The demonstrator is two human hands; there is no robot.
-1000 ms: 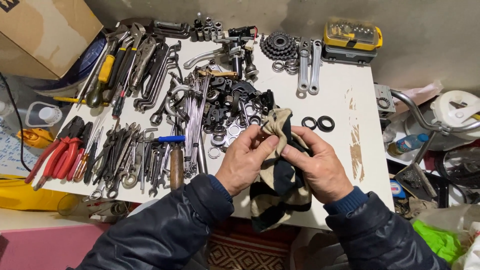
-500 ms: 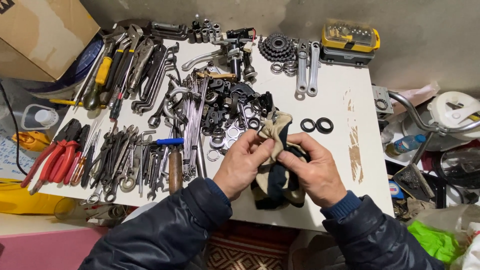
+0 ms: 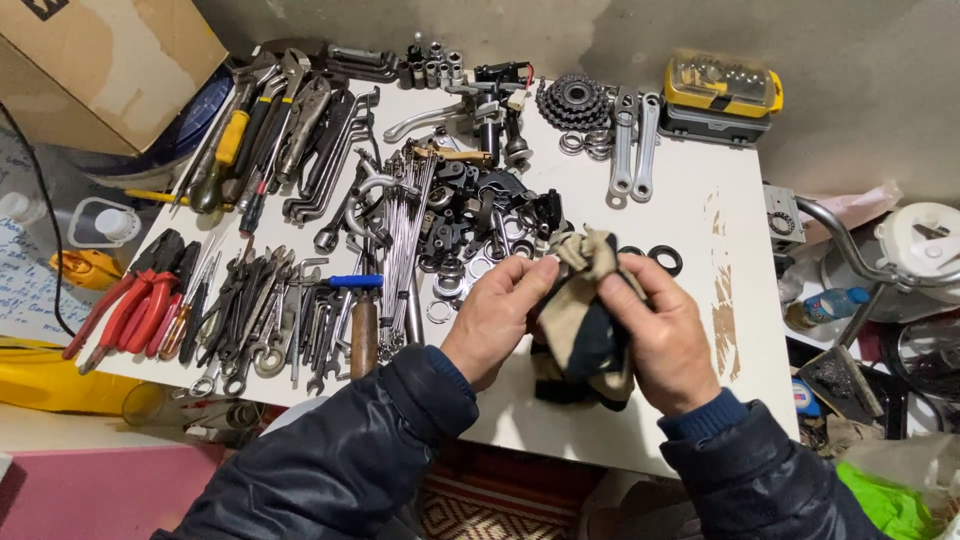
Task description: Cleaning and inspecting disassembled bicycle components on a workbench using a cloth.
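Both my hands hold a beige and dark striped cloth [image 3: 588,318] bunched up over the front of a white table [image 3: 700,200]. My left hand [image 3: 497,318] pinches its left side near the top. My right hand [image 3: 662,335] wraps around its right side, fingers closed on the fabric. Whatever may be inside the cloth is hidden. Two black rubber rings [image 3: 664,259] lie on the table just behind my right hand. A pile of dark metal parts and washers [image 3: 480,215] sits just behind my left hand.
Wrenches and spanners [image 3: 270,315] cover the table's left half, with red-handled pliers [image 3: 125,305] at the left edge. A gear cassette [image 3: 574,102], two crank arms [image 3: 634,145] and a yellow bit case [image 3: 722,95] lie at the back. A cardboard box [image 3: 100,60] stands far left.
The cloth has been gathered from a hanging strip into a tighter bundle, and both hands have closed in around it.
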